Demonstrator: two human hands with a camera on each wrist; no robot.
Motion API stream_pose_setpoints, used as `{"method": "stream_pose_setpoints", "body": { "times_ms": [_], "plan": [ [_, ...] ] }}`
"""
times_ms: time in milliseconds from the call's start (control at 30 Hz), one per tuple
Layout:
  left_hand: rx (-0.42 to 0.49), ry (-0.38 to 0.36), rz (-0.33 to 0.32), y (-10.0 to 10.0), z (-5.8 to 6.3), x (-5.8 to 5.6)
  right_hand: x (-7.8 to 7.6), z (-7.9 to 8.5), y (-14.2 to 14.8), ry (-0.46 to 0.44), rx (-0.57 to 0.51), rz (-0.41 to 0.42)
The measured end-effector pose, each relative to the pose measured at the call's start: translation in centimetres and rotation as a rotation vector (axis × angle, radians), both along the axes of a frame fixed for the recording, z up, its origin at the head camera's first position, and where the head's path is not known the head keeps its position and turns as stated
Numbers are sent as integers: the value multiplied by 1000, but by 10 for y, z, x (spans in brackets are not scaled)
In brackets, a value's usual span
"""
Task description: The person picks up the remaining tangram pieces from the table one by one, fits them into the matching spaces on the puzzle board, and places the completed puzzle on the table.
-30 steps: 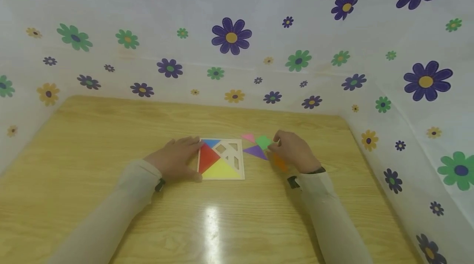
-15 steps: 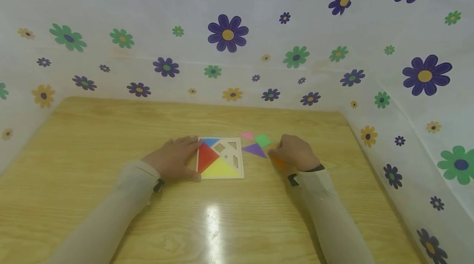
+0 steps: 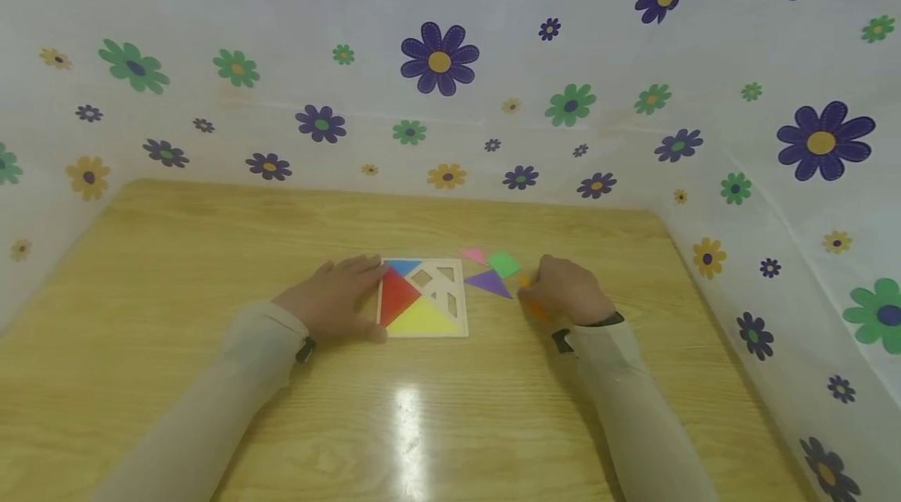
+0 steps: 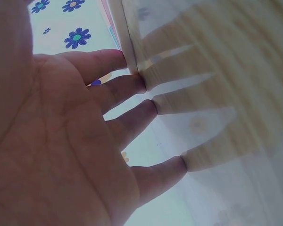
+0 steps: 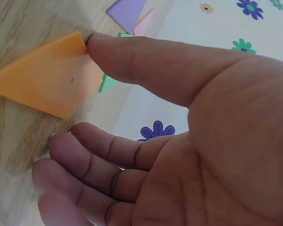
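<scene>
The left hand [image 3: 329,302] lies at the nine o'clock edge of a square puzzle board [image 3: 461,291], its fingers straight and spread apart, fingertips near the board's ten o'clock corner and thumb by the one at eight. The board rests flat on the wood-grain counter [image 3: 317,408]. In it, a red triangle [image 3: 397,297] fills nine o'clock, a yellow triangle [image 3: 421,319] six and a blue triangle [image 3: 402,267] eleven, while bare pale wood with cut-out openings shows from twelve round to four. Outside the board, a pink triangle [image 3: 475,255] lies toward two o'clock, a green square [image 3: 503,263] just beside it between two and three, and a purple triangle [image 3: 490,283] close to the board's edge, a little above three. Farther out at three o'clock is the orange piece [image 5: 47,80], with the right hand [image 3: 568,289] over it: the thumb [image 5: 113,54] touches one corner, and the other fingers are loosely bent, standing apart from the thumb with a gap between. Pale sleeves [image 3: 633,400] cover both arms, dark bands [image 3: 561,341] show at the wrists, and a flower-printed cloth [image 3: 281,17] rises behind the counter at twelve o'clock.
</scene>
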State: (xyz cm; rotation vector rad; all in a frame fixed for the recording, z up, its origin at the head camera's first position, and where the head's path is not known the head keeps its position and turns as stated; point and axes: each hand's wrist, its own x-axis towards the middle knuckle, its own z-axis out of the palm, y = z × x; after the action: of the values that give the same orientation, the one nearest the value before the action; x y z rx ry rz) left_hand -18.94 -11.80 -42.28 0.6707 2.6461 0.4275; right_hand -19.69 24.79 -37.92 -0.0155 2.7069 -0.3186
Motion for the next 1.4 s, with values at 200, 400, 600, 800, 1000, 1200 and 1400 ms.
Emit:
{"method": "stream_pose_setpoints", "body": {
  "times_ms": [200,400,600,800,1000,1200,1400],
  "plan": [
    [-17,22,-11,1,3,1,-2,-3,2,-21,-11,14],
    [-2,29,-21,1,7,3,-2,-5,3,-35,-31,20],
    [-5,26,-20,2,7,2,-1,-5,2,-31,-51,17],
    [-5,17,-9,2,8,3,-1,-6,-1,9,-112,34],
    [-3,13,-6,2,8,4,-1,-7,-4,38,-137,34],
    [1,18,3,2,9,7,1,-5,-5,50,-104,61],
    [5,20,3,2,10,6,0,-6,-8,68,-60,73]
  ]
}}
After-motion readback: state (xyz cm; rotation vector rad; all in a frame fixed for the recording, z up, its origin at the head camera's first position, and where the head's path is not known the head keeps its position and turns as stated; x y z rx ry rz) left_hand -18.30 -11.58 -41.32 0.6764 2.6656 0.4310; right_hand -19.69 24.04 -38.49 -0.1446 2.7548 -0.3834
